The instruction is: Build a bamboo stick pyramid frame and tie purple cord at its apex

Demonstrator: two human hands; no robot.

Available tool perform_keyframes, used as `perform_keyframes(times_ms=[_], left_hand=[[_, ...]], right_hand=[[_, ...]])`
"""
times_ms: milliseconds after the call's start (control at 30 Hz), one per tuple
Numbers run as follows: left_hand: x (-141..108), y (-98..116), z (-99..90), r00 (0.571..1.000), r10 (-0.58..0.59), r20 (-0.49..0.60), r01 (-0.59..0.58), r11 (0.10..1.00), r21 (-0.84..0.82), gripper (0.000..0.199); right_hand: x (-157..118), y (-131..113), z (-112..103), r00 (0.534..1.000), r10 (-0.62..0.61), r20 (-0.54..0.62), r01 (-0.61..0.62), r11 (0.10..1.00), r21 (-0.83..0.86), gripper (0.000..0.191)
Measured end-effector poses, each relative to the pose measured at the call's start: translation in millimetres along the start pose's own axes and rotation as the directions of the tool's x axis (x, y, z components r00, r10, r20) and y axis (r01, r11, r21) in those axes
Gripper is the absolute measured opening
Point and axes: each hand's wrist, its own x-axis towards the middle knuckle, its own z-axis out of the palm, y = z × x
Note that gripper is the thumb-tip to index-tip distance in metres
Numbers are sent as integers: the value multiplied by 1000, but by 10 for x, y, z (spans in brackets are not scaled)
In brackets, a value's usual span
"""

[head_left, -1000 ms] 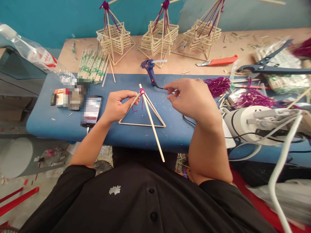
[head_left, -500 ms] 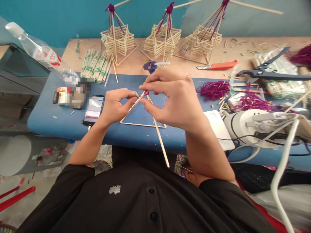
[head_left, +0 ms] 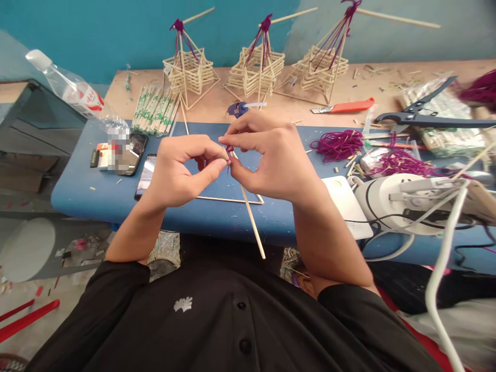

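Note:
My left hand (head_left: 189, 168) pinches at a small purple string knot (head_left: 229, 151), its thumb and fingertips meeting there. On the other side of the knot, my right hand (head_left: 267, 155) has thumb and fingers closed on the purple string and the top of a thin wooden stick. Below the right hand a longer stick (head_left: 253, 222) slants down past the table's front edge. Part of a thin stick frame (head_left: 228, 199) shows under the hands, with its upper part hidden by them.
Three stick structures (head_left: 189, 72) with purple string stand at the back. Nearby are a glue gun (head_left: 237, 109), an orange cutter (head_left: 352, 106), purple string (head_left: 339, 144), black shears (head_left: 418, 116), wrapped sticks (head_left: 155, 111), a bottle (head_left: 77, 93), phones (head_left: 137, 150) and a white lamp base (head_left: 401, 204).
My left hand has moved right, from the slanting stick to the purple knot, and its fingertips now meet my right hand's. My right hand stays at the knot. The view has shifted slightly.

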Motion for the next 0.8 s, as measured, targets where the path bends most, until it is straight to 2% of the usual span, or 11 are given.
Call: perform_keyframes(times_ms=[100,267,333,400,433,467,567,667,800], left_hand=[[96,32,51,996,79,33,-81,993,83,12],[76,34,147,978,202,-52,-186,958,220,9],[-19,56,196,951,280,-127,-213,897,388,14],[-150,95,248,897,409,-166,-260,793,551,30],[-220,117,273,871,472,-138,-310,745,591,35],[-288,138,296,865,498,-66,-371,721,585,38],[-445,183,341,843,521,132,-508,692,513,31],[-501,205,341,820,550,159,-553,686,474,22],[-478,228,304,795,572,203,-589,646,485,16]], right_hand=[[13,24,0,1000,-14,-19,14,1000,16,18],[-3,95,52,995,37,-95,-26,993,111,24],[-12,111,74,991,78,-109,-60,985,160,24],[-17,117,84,987,108,-121,-83,977,194,21],[-17,118,84,985,119,-122,-92,974,206,20],[-17,119,80,984,129,-120,-101,971,216,19],[-16,129,51,987,141,-80,-119,966,231,22],[-17,150,19,987,151,-46,-132,949,286,26],[-32,172,14,983,179,-46,-146,902,407,19]])
